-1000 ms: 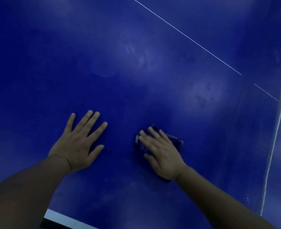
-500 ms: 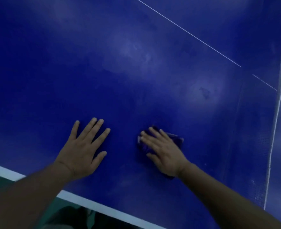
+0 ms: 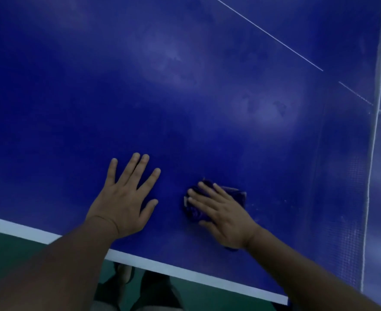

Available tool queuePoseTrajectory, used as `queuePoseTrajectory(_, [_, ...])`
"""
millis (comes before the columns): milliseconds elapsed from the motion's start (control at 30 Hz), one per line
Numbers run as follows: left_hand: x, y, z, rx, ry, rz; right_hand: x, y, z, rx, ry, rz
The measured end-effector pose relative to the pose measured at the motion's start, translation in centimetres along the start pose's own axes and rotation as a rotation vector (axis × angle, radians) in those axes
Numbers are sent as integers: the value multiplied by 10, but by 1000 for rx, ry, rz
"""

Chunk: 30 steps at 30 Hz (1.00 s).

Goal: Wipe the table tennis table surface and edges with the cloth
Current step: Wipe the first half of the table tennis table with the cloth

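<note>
- The cloth [image 3: 216, 198] lies bunched on the blue worktop [image 3: 185, 86], near its white edge [image 3: 185, 271].
- My right hand [image 3: 223, 214] presses it with straight fingers; my left hand [image 3: 122, 198] rests flat beside.
- Risk, I judge: the bunched cloth skips patches, leaving the pale smears.

Indoor table tennis room or sports hall. Blue counter [image 3: 185, 86] with white edge band [image 3: 185, 271] and thin centre line [image 3: 268, 35]; net [image 3: 342, 198] at right; green floor [image 3: 10, 245] below.

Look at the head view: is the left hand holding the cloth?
No, the left hand lies flat and spread on the bare blue table, while the cloth sits under the right hand.
</note>
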<state>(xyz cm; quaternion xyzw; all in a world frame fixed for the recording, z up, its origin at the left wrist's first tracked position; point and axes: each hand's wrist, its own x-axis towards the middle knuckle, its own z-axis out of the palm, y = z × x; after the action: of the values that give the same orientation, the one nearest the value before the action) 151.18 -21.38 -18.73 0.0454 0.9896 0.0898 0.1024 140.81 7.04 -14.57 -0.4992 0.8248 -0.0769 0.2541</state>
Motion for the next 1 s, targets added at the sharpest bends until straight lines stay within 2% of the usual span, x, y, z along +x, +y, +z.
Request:
queuePoseTrajectory(100, [0, 1, 0, 7, 13, 4, 15, 15, -17, 44, 56, 154])
queuePoseTrajectory(200, [0, -1, 0, 14, 20, 8, 40, -13, -5, 78, 180, 315])
queuePoseTrajectory(267, [0, -1, 1, 13, 17, 9, 38, -42, 15, 90, 202, 265])
queuePoseTrajectory(333, [0, -1, 1, 9, 2, 9, 17, -61, 33, 53, 132, 111])
queuePoseTrajectory(433, [-2, -3, 0, 9, -27, 7, -7, -39, 28, -43, 6, -45])
queuePoseTrajectory(533, [-1, -4, -3, 34, -69, -2, 2, -16, 7, -29, -14, 8])
queuePoseTrajectory(700, [-21, 2, -3, 48, -36, -2, 38, -52, 19, 31, 196, 268])
queuePoseTrajectory(767, [-37, 8, 2, 21, 0, -45, 30, -77, 39, 43, 214, 222])
queuePoseTrajectory(833, [-44, 11, 7, -3, 9, -57, 1, -88, 57, 16, 149, 96])
queuePoseTrajectory(933, [-42, 9, 6, -9, 4, -53, -40, -62, 56, -76, 29, -13])
queuePoseTrajectory(1000, [-42, 9, 6, -2, -7, -53, -46, -39, 40, -103, 6, 37])
